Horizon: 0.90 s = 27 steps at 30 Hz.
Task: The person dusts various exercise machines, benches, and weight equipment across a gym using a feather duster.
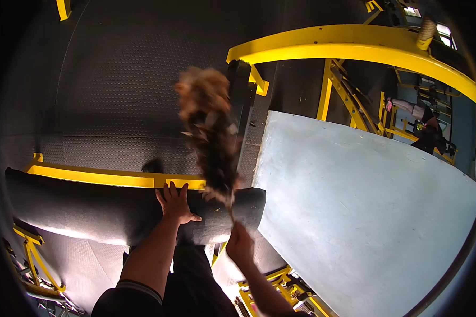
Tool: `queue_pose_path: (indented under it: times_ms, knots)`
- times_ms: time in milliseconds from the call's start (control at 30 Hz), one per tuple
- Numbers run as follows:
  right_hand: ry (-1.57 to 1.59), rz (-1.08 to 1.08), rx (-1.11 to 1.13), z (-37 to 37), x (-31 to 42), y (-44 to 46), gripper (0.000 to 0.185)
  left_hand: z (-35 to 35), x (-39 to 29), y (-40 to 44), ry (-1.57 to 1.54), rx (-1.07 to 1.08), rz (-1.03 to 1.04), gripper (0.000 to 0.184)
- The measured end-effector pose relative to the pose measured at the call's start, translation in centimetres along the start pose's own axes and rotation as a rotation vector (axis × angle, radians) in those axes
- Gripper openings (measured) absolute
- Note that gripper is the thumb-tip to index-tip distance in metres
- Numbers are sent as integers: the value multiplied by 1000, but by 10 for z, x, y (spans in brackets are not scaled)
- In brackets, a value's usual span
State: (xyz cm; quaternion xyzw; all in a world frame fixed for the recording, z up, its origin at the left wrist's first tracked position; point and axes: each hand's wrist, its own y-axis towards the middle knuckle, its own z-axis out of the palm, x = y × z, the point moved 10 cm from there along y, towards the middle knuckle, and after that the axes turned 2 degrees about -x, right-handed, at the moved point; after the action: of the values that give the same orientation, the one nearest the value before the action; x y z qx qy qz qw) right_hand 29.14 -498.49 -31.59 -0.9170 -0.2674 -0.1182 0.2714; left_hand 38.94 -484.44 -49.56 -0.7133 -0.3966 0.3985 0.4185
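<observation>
My right hand (241,244) is closed around the thin handle of a feather duster (211,137). Its brown and tan feathers point up and away from me, smeared by motion, in front of a dark upright post (239,90). My left hand (175,205) lies with fingers spread on a long black padded cushion (100,211). The fingertips reach the yellow metal bar (100,176) along the cushion's far edge. Small light specks show on the cushion between my hands.
A curved yellow frame (354,42) crosses the upper right. Below it stands a large pale blue-grey panel (365,211). Textured black matting (127,90) covers the floor beyond the cushion. Another person (428,124) is among yellow equipment at the far right.
</observation>
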Motion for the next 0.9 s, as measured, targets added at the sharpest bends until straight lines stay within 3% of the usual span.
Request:
queue_pose_path:
  times_ms: [33, 133, 233, 300, 367, 500, 533, 600, 667, 767, 833, 900]
  knots:
    - [-21, -63, -56, -7, 7, 30, 22, -1, 1, 0, -3, -7, 5, 126]
    - [-110, 139, 17, -17, 2, 95, 18, 2, 1, 0, -24, 59, 27, 124]
    - [-220, 240, 158, -14, -27, 55, 17, -12, 10, 0, -75, 83, 64, 121]
    - [-294, 183, 263, -4, -48, -8, 17, -26, 29, 7, -565, 115, 94, 115]
    - [-307, 279, 355, 3, -73, -75, 20, -39, 53, 7, -1022, 59, 162, 95]
    - [-119, 432, 290, -23, -51, -149, 25, -96, 138, -45, -1037, -182, 54, 85]
    - [-105, 397, 249, -25, -52, -158, 34, -98, 167, -48, -1050, -230, 43, 81]
    - [-19, 355, 176, -36, -39, -164, 35, -102, 217, -68, -1058, -352, 27, 72]
    - [90, 315, 91, -49, -22, -170, 37, -117, 239, -117, -1034, -450, -90, 64]
    - [220, 298, -6, -65, -7, -186, 35, -105, 271, -134, -998, -562, -78, 60]
    - [290, 198, -58, -59, -8, -200, 31, -100, 257, -150, -1006, -543, -29, 57]
    - [293, 142, 167, -14, -24, -226, 28, -83, 230, -168, -1071, -482, 76, 54]
